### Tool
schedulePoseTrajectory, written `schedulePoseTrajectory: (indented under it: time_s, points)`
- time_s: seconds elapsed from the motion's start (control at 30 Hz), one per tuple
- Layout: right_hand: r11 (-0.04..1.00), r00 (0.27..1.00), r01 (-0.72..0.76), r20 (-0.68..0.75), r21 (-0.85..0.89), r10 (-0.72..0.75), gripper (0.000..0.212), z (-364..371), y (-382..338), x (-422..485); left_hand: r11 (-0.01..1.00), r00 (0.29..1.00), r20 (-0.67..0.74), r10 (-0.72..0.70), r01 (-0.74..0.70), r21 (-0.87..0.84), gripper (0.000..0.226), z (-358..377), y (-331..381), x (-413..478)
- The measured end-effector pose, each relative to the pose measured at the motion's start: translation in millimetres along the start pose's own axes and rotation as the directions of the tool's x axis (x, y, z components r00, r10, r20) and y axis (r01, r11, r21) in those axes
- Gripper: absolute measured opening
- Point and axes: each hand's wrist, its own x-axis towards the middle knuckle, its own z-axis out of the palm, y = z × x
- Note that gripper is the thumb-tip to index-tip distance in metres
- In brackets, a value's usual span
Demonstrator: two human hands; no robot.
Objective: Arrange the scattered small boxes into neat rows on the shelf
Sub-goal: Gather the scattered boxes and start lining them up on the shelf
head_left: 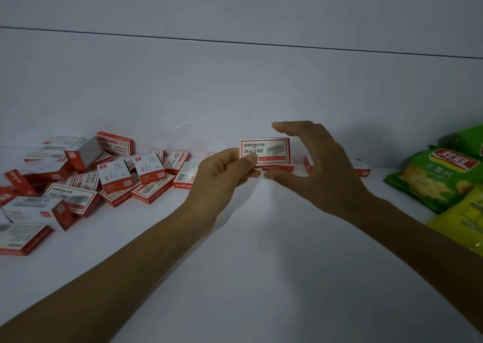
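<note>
**One box in hand, a heap at the left end**

Two bare forearms [125, 269] reach in from the near edge of the white shelf [261, 277] towards its back wall [235, 86].

The left hand [222, 175] pinches one small red-and-white box [264, 150] by its lower left corner, thumb on the printed face and fingers behind. It holds the box upright, above the shelf and near the back edge at about mid-length, with the label facing the camera.

The right hand [318, 165] grips nothing. Its fingers and thumb are spread in a wide C at the box's right end, fingers above the top edge and thumb below the bottom edge, with a gap showing at both.

One flat box [278, 168] lies on the shelf just under the held one. Parts of two more boxes [363, 169] show at the back edge on either side of the right hand.

Towards the left end lies a loose heap of boxes [78, 183], roughly twenty. They overlap and tilt every way, so an exact count is not possible.

At the right end lie three snack packets [433, 183]: two green and one yellow-green, the last cut off by the frame.
</note>
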Motion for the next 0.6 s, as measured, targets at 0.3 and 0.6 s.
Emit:
schedulePoseTrajectory:
  time_s: [0.3,0.6]
  points:
    - [0.99,0.971,-0.07,0.219,-0.126,0.097,0.04,1,3,22,0.887,0.975,-0.07,0.209,-0.159,0.434,0.063,-10,-17,9]
    - [0.972,0.853,-0.187,0.467,-0.145,0.234,0.052,49,19,0,0.595,0.981,0.05,0.188,-0.155,0.789,0.069,-23,-45,17]
